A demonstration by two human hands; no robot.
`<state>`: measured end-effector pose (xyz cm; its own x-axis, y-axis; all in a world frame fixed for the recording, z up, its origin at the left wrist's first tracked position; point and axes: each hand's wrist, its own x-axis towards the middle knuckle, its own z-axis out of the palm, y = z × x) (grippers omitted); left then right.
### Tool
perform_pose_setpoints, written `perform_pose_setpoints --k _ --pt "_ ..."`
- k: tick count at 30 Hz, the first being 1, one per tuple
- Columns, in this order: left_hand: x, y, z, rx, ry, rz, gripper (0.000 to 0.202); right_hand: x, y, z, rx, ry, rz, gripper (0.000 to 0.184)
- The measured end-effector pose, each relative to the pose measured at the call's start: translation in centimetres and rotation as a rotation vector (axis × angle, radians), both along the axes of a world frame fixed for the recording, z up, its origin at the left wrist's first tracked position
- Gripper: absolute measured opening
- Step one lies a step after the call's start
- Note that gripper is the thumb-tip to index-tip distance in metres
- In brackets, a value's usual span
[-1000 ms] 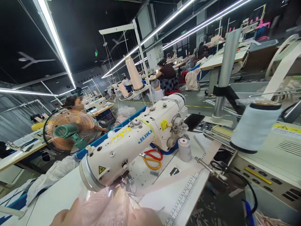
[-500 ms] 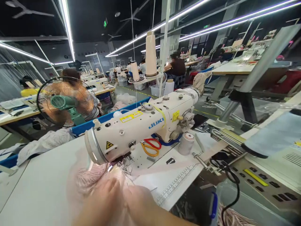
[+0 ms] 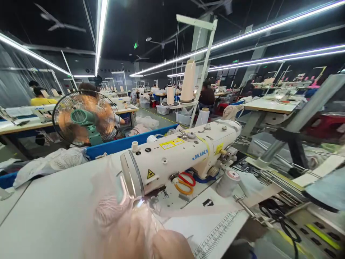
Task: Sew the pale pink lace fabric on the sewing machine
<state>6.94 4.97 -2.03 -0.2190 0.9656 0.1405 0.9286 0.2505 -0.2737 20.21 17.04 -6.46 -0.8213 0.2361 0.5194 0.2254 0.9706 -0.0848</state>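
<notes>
A white JUKI sewing machine (image 3: 178, 158) stands on the table, its head end just beyond my hands. Pale pink lace-like fabric (image 3: 109, 212) lies bunched under the machine head and spreads toward me, smeared by motion. My left hand (image 3: 126, 233) is closed on this fabric, near the needle area. Beside it on the right, my right hand (image 3: 171, 244) has its fingers curled in and presses the fabric's edge. The fingertips of both hands are partly blurred. The needle itself is hidden by the head and the cloth.
Orange-and-red-handled scissors (image 3: 185, 183), a black blade (image 3: 208, 202), a thread spool (image 3: 228, 183) and a printed ruler (image 3: 218, 233) are right of the hands. A fan (image 3: 84, 117) stands beyond the blue bin edge (image 3: 129, 142). Thread cones (image 3: 188, 82) rise behind the machine.
The view has shifted, so the machine sits lower and farther right. Both hands appear lower in the picture, still at the pink fabric.
</notes>
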Motion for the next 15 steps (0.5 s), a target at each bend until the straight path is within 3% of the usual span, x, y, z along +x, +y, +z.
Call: perform_pose_setpoints --k 4,7,11,15 --pt "2.1 -0.4 3.7 -0.106 -0.091 0.024 0.041 1.7 -0.5 4.0 -0.099 -0.095 0.013 0.008" --pt "2.6 -0.4 5.9 -0.142 -0.117 -0.048 0.044 2.1 -0.5 5.5 -0.154 -0.167 0.058 0.011" --pt "2.5 0.1 6.8 -0.152 -0.133 -0.080 0.047 2.2 -0.4 5.7 -0.199 -0.194 0.060 0.018" --pt "2.1 0.2 6.3 -0.141 -0.141 -0.073 0.052 2.5 -0.4 5.9 -0.209 -0.199 0.074 0.020"
